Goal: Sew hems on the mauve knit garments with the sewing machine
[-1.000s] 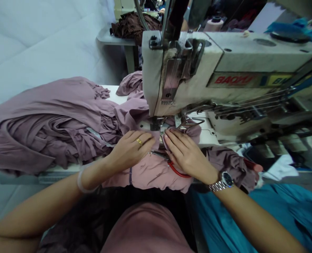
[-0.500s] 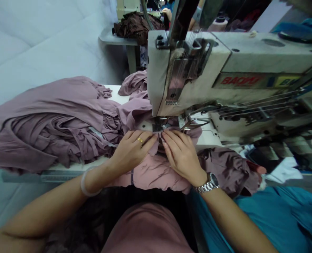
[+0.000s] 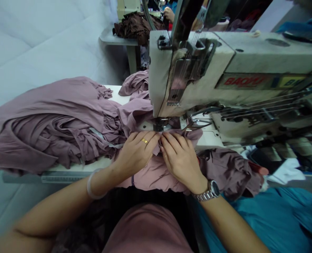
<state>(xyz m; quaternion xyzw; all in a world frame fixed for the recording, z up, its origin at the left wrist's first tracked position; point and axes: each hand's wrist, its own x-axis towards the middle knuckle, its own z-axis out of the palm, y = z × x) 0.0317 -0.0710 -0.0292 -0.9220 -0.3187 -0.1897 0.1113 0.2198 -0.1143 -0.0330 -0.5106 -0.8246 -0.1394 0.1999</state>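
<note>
Mauve knit fabric (image 3: 156,172) lies on the counter (image 3: 76,168) just before the presser foot (image 3: 161,123) of the sewing machine (image 3: 198,88), the left hand (image 3: 137,153) and right hand (image 3: 180,160) each in an open, flat grip, apparently pressing the layers smooth at the foot.

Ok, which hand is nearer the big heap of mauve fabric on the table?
Left. The left hand sits right beside the heap of mauve fabric; the right hand is farther off, on the other side of the left hand.
</note>
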